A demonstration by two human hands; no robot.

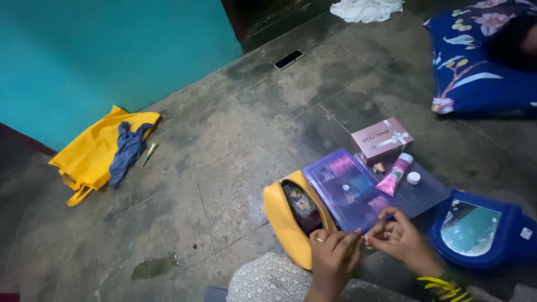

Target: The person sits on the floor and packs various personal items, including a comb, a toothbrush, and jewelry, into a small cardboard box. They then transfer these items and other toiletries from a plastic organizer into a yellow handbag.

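Purple plastic case (348,190) lies low right of centre on the floor (224,145); our left hand (333,254) and right hand (400,237) pinch something tiny, unidentifiable, just below it. Fumbled, it could vanish into the yellow pouch (282,221).

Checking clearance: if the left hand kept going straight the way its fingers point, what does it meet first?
Probably the right hand: the left hand points up and right, fingertips nearly touching it. Beyond lies the purple case, though depth is unclear.
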